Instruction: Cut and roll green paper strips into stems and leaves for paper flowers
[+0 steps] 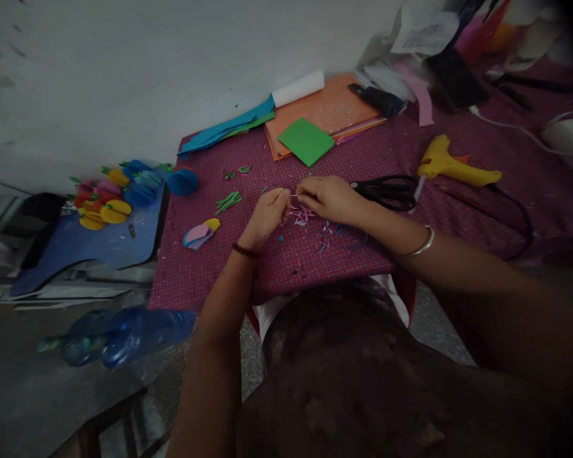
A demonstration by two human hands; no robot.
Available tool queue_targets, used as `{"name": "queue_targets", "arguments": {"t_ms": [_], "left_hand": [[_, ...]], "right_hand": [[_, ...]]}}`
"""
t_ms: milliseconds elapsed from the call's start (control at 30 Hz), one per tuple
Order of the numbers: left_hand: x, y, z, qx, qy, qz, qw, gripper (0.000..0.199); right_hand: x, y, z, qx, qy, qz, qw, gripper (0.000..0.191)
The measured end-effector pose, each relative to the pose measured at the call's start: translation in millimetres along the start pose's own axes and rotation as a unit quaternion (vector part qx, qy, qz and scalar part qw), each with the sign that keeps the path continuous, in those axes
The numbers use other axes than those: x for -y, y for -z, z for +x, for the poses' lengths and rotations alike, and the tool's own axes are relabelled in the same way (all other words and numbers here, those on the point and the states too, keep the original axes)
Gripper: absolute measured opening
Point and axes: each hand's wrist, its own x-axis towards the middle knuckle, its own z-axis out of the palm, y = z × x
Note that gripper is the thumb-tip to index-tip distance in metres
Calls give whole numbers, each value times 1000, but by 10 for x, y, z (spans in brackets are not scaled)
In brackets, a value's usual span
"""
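My left hand [271, 213] and my right hand [328, 196] are close together above the table, fingertips pinched. Between them runs a thin pale strand [293, 195], held at both ends; its kind is too small to tell. Pink paper scraps [302, 216] lie just below my hands. To the left are several narrow green strips [228, 201] and a small stack of cut paper pieces [201, 234] in pink, blue and yellow. Black-handled scissors [386, 191] rest beside my right forearm, their blades partly hidden by it.
A yellow glue gun [453, 166] lies at the right, its cord trailing down. Behind my hands are a green sheet [306, 141] and orange sheets [346, 102]. Several colourful paper ornaments [112, 210] sit on a blue board [90, 245] at left. Blue plastic bottles [143, 334] lie below.
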Motion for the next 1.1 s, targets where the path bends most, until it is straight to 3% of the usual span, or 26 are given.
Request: {"name": "queue_targets", "arguments": {"t_ms": [233,367,433,500,600,733,800,1000,1100], "left_hand": [[35,-60,42,-119,-159,196,960,39],[52,104,58,-259,-158,120,945,41],[61,201,71,-291,-126,35,948,43],[62,245,81,-258,-74,-59,962,43],[34,186,75,-157,12,-176,972,40],[-18,18,42,-74,48,-255,963,31],[-20,-33,32,-61,46,-268,960,27],[39,-89,52,-95,42,-281,954,25],[57,-150,59,-96,44,-289,951,27]], "right_hand": [[37,2,18,40,-11,36,998,26],[29,13,32,27,-48,66,996,23],[3,4,44,-3,-76,132,988,21],[-16,-4,57,-30,-116,234,965,18],[9,6,67,-45,-188,397,897,11],[122,14,58,-43,-230,521,821,4],[172,-15,54,-41,-221,540,811,8],[200,-170,83,-64,-193,532,822,11],[197,-218,108,-71,-191,552,809,10]]}}
